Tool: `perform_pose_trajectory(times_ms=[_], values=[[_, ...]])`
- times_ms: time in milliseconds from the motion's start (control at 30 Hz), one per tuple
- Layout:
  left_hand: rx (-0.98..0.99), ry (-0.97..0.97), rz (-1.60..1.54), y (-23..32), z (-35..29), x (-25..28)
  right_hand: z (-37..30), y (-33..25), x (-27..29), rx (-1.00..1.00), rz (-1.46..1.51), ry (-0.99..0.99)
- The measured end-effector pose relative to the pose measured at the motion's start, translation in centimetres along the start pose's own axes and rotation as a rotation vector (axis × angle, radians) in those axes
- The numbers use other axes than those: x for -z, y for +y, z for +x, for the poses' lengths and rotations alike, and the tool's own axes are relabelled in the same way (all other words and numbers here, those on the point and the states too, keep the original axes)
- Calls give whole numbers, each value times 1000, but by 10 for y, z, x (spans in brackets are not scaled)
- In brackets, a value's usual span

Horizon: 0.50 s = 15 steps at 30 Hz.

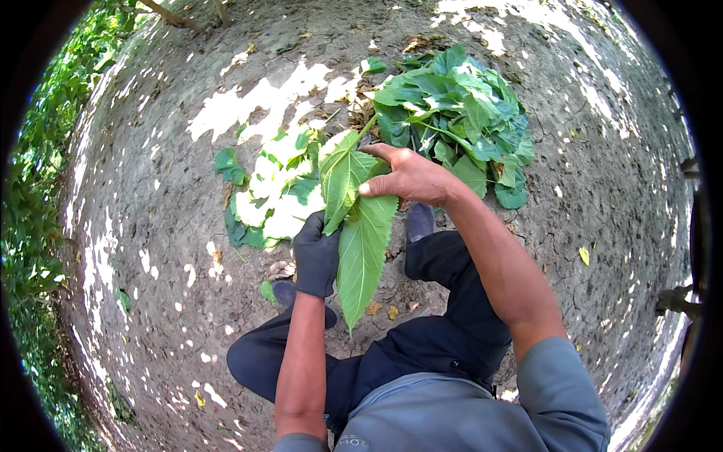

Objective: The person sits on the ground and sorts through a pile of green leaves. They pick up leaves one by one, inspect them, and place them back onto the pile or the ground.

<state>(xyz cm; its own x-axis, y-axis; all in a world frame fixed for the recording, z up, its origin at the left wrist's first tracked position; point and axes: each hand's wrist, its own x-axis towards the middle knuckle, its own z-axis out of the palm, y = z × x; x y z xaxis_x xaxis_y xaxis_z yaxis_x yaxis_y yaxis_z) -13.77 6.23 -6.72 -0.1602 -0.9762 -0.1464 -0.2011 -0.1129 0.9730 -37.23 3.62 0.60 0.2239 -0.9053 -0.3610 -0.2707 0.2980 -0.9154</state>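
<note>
Two large green leaves (365, 252) hang in front of me, toothed at the edges and with pale veins; a stem rises from their upper end. My left hand (316, 256), in a dark glove, is closed at their left side, its fingertips partly hidden behind them. Bare, my right hand (399, 175) grips the upper part of the leaves, thumb on the front and index finger stretched along the top near the stem. Just beyond it lies a heap of darker green leaves (471, 109). A smaller, sunlit leaf pile (275, 196) spreads beyond my left hand.
Dry, cracked soil (173, 188) surrounds me, dappled with sun. Leafy bushes (38, 188) line the left edge, and thin trunks (177, 16) stand at the far left. A dark woody stub (678, 301) juts in at the right. My shoes (420, 221) are close to both piles.
</note>
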Motion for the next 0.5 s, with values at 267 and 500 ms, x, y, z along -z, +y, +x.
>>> perform_pose_trajectory(times_ms=[267,500], values=[[-33,66,-108,-1,3,13,8,20,11,63,62,129],[-49,131,-36,-1,-3,40,16,33,48,-121,270,355]])
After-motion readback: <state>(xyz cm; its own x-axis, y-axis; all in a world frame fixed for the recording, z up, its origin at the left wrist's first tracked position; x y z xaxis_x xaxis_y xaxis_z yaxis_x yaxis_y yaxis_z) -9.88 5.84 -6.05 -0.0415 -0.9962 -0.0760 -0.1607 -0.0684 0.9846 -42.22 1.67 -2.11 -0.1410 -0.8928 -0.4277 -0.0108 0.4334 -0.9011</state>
